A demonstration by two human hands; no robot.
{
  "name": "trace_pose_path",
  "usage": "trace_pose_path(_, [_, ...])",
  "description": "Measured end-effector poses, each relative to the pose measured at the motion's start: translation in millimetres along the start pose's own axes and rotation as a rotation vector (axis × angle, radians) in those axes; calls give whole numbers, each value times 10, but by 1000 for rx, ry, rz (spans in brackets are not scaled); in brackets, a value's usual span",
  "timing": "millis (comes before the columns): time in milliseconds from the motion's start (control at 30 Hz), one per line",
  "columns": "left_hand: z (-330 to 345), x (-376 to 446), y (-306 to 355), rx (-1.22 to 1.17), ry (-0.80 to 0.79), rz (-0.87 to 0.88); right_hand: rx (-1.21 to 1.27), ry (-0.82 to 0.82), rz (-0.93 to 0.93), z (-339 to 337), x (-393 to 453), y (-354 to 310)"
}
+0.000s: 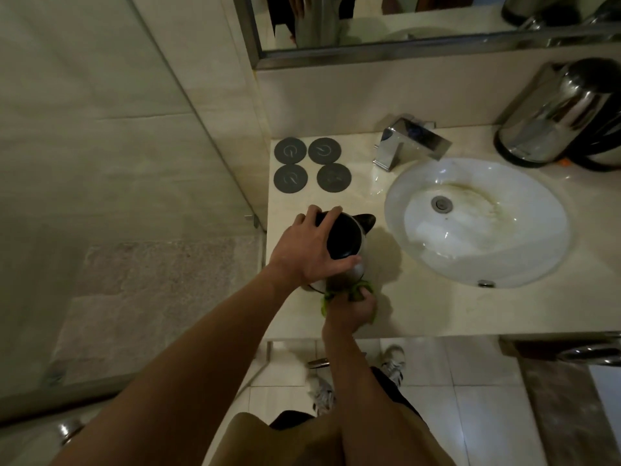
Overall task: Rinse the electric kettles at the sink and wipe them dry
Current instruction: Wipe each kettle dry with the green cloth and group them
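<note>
A steel-bodied electric kettle with a black lid and black pointed spout [347,242] stands upright on the pale stone counter, just left of the white oval sink basin [484,260], its spout turned toward the basin. A crumpled bright green cloth [361,289] lies against the near side of its lower body. Two more shiny steel kettles with black bases and tops [554,116] stand side by side at the counter's far right corner, beyond the basin, which looks wet and stained near its drain.
</note>
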State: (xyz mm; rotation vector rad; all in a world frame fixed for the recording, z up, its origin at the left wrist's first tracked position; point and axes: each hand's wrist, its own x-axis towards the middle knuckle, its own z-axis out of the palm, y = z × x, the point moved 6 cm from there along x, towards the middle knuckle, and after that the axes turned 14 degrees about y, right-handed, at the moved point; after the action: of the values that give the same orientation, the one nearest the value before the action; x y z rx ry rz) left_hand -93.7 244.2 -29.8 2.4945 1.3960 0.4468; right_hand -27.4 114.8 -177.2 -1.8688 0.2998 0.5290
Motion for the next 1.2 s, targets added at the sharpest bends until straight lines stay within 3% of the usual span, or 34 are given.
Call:
trace_pose_path(167, [20, 3, 2, 28, -6, 1, -265, -190, -176, -46, 293, -543])
trace_pose_path(333, [20, 12, 8, 51, 26, 5, -576, -574, -440, 235, 551, -1000])
trace_pose_path(400, [13, 9, 9, 56, 44, 1, -614, -639, -471, 366, 627, -1094])
trace_pose_path(533, [20, 3, 12, 69, 57, -14, -519, -530, -383, 304, 559, -1152])
trace_pose_path(667, [23, 6, 9, 71, 42, -32, -224, -353, -450, -124, 178, -1211])
trace_pose_path(800, [-1, 16, 15, 24, 54, -51, -54, -354, -480, -204, -80, -1393])
trace_pose_path(1033, [-5, 33, 43, 50, 58, -71, -310, -455, -315, -12, 156, -1528])
trace_pose_path(1200, [-13, -3, 66, -50, 5, -97, -333, -511, -355, -267, -12, -1452])
